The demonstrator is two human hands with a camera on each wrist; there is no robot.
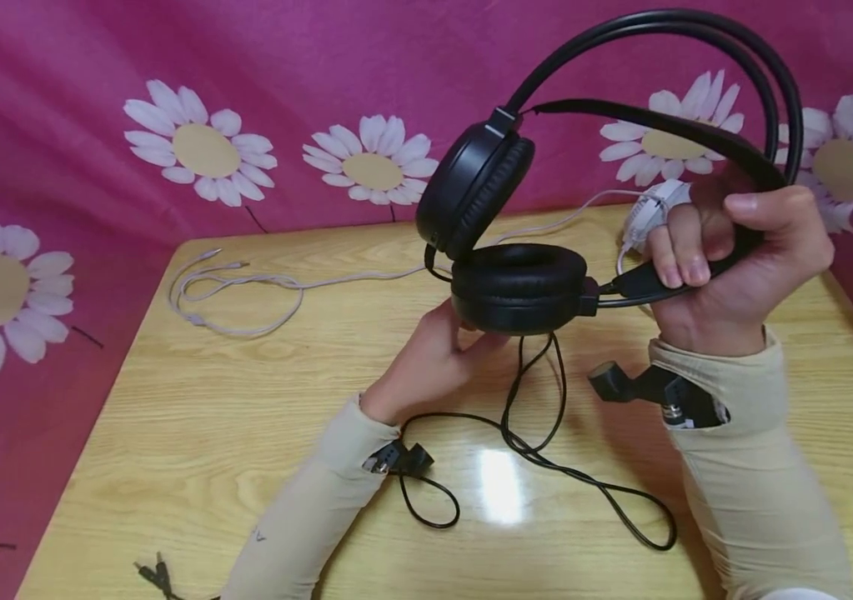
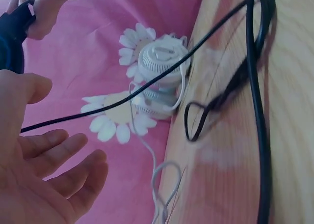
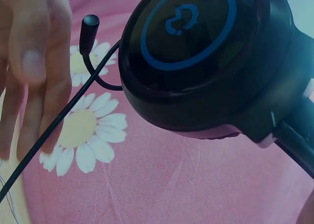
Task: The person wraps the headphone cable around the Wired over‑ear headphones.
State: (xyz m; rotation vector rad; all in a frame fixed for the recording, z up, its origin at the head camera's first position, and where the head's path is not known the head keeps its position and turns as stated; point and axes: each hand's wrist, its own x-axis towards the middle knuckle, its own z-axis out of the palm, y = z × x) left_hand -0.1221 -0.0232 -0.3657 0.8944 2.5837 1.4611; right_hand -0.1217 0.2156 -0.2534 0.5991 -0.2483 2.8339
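Observation:
A pair of black over-ear headphones [image 1: 519, 292] hangs above the table, tilted, with its headband arching to the upper right. My right hand [image 1: 749, 250] grips the headband by the lower ear cup, fingers and thumb curled round it. Just left of and below that cup is my left hand [image 1: 429, 362], partly hidden by it in the head view. The left wrist view shows the left fingers [image 2: 68, 177] loosely bent with nothing between them. In the right wrist view, a small microphone [image 3: 88, 35] sticks out from an ear cup with a blue ring.
The black cable [image 1: 512, 433] trails down in loops over the wooden table [image 1: 246, 400], its plugs [image 1: 156, 575] at the front left. White headphones [image 2: 164, 62] stand at the back right. Their coiled white cable [image 1: 246, 329] lies at the back left, before a pink flowered cloth [image 1: 283, 67].

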